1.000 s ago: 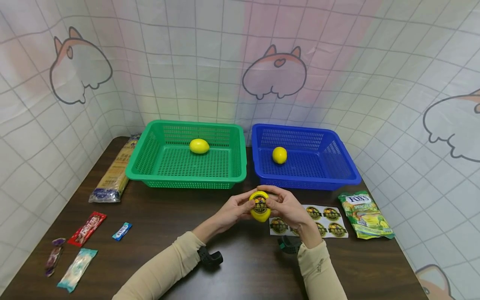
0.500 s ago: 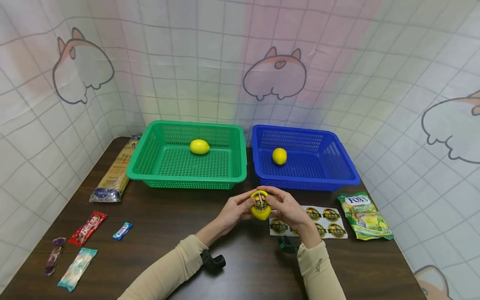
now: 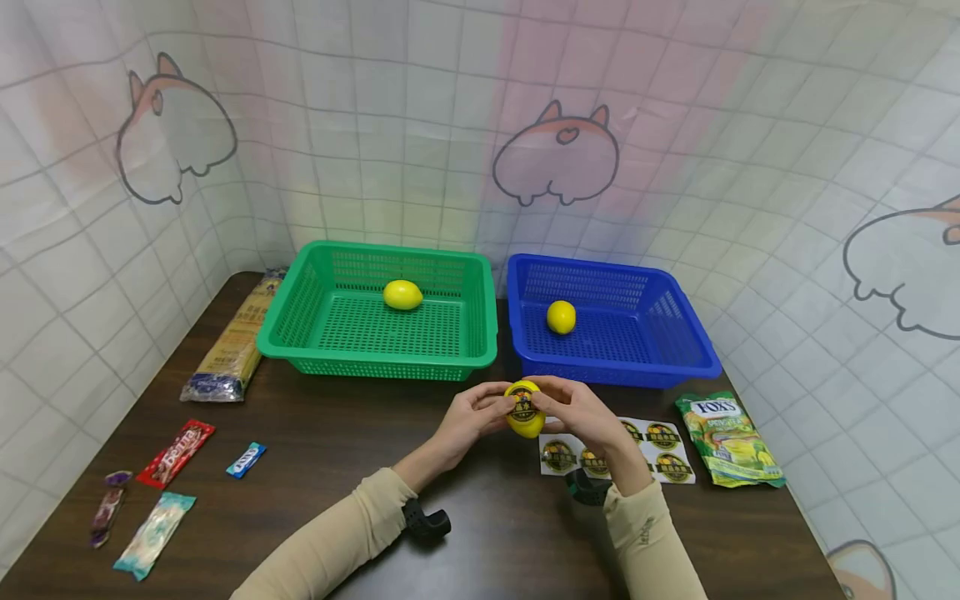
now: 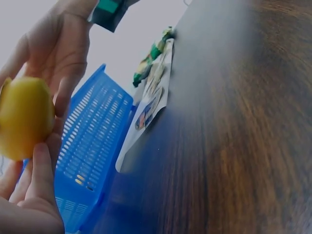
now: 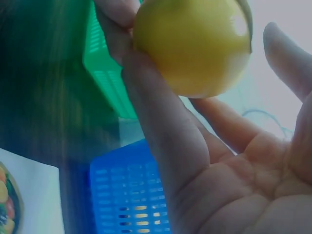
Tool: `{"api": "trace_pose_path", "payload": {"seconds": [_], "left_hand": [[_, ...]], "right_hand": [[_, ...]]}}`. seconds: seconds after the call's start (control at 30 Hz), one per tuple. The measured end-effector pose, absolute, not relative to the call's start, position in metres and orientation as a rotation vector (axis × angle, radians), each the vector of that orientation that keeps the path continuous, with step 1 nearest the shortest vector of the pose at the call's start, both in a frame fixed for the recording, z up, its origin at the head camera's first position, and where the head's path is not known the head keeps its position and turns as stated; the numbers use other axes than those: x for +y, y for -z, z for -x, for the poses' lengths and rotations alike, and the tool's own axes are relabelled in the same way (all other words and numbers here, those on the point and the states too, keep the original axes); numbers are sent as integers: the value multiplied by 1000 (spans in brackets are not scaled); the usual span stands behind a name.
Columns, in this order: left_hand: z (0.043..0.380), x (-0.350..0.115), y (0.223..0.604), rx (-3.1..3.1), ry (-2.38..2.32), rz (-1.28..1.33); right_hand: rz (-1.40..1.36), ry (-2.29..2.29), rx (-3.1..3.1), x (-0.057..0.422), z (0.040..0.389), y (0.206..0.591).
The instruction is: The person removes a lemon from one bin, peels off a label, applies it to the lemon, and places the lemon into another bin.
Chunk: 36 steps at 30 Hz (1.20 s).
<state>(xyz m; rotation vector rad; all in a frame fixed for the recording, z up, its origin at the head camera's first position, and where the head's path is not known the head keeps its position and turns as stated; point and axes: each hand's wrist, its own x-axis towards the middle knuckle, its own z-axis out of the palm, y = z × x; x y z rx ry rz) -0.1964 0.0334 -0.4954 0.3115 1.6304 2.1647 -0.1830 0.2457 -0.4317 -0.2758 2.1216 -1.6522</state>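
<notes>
A yellow lemon with a round black-and-gold sticker on its upper face is held between both hands, above the table in front of the baskets. My left hand grips its left side, thumb at the sticker's edge. On the other side my right hand holds it with the fingers behind; in the right wrist view the thumb stands a little off the lemon. A white sheet of similar stickers lies under the right forearm, partly hidden.
Behind stand a green basket and a blue basket, with one lemon and another lemon inside. A green FOX'S bag lies right; noodle pack, red wrapper and small sweets lie left.
The lemon has tilted slightly between the hands, and the right thumb has shifted a little outward from the sticker. The head view has moved slightly.
</notes>
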Motion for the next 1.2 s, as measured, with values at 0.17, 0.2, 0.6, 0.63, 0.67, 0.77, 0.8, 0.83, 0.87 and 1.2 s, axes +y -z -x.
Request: {"api": "trace_pose_path", "payload": {"seconds": [0.17, 0.2, 0.6, 0.63, 0.67, 0.77, 0.8, 0.83, 0.87, 1.2], "left_hand": [[196, 37, 497, 1648, -2185, -263], [196, 38, 497, 1646, -2193, -262], [206, 46, 487, 1583, -2281, -233], [207, 46, 487, 1585, -2273, -235], [209, 46, 487, 1594, -2262, -237], [213, 49, 487, 1639, -2213, -228], [214, 50, 487, 1657, -2193, -217], [215, 52, 487, 1673, -2172, -205], [217, 53, 488, 1685, -2152, -190], [237, 79, 483, 1673, -2140, -103]], "right_hand": [[306, 1562, 2192, 245, 186, 426], [315, 1548, 2207, 246, 187, 424], [360, 1453, 2334, 247, 218, 382], [360, 1464, 2335, 249, 224, 376], [353, 1475, 2341, 250, 230, 370], [342, 1505, 2366, 256, 248, 352], [336, 1521, 2374, 257, 255, 346], [326, 1530, 2387, 258, 261, 341], [306, 1542, 2399, 259, 266, 337], [8, 1648, 2467, 253, 332, 329]]}}
